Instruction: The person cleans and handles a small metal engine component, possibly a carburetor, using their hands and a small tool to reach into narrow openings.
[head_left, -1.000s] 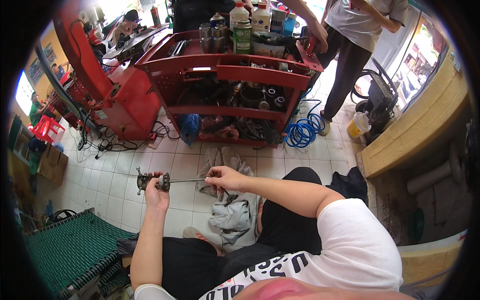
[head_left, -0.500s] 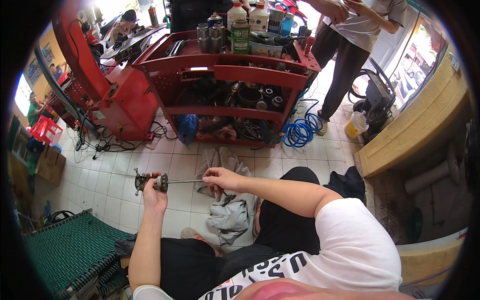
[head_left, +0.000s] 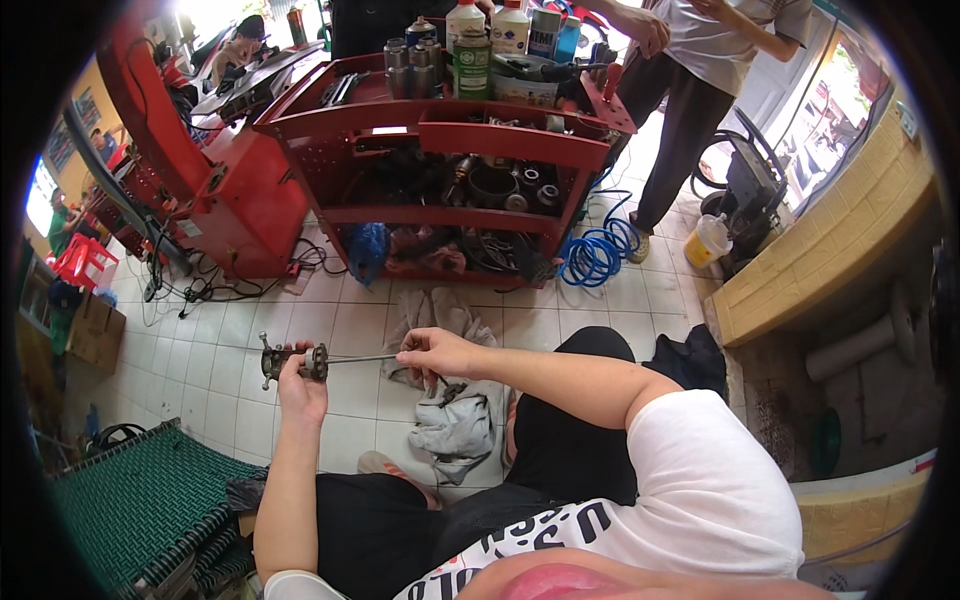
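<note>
My left hand is closed around a grimy metal mechanical part with short knobbed arms at its outer end and a round flange at its inner end. From the flange a thin straight metal rod runs level to my right hand, whose fingers pinch its far end. Whether the rod is fixed in the part I cannot tell. Below my right hand, grey rags lie crumpled on the tiles, with a small dark object by them that is too small to name.
Ahead stands a red tool cart loaded with bottles, cans and parts. A coiled blue hose lies beside it, near a standing person. Left are a red machine, loose cables and a green woven seat. A yellow ledge runs along the right.
The view has shifted slightly. Both hands keep their hold on the metal part and the rod, with little change between them. The standing person's hands have moved apart.
</note>
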